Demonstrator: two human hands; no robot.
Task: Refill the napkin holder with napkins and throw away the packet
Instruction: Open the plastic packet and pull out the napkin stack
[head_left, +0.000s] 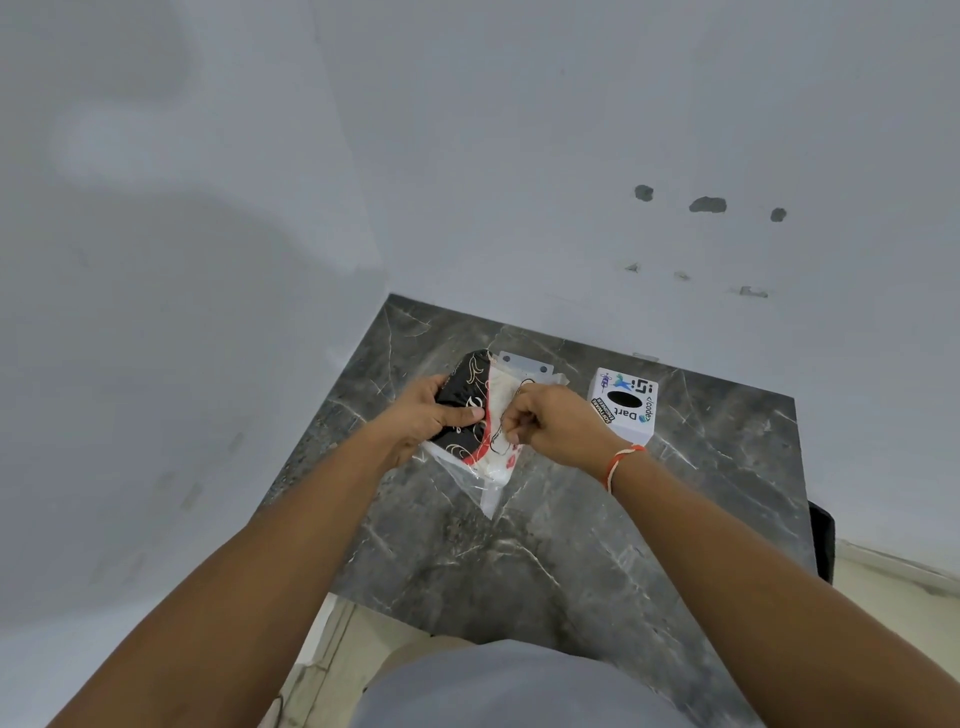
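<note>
A napkin packet (467, 395), clear plastic with a black, red and white print, is held just above the dark marble table (545, 545). My left hand (426, 415) grips its black left side, thumb on top. My right hand (550, 421) pinches the plastic at the packet's white middle part. White napkins show through the wrapper. The napkin holder (626, 402), a white box with stickers and a black oval slot on top, stands to the right of the packet, apart from both hands.
The table sits in a corner of two pale walls. A small white bracket-like piece (524, 364) lies behind the packet. A dark object (823, 540) shows past the table's right edge. My grey shirt fills the bottom of the view.
</note>
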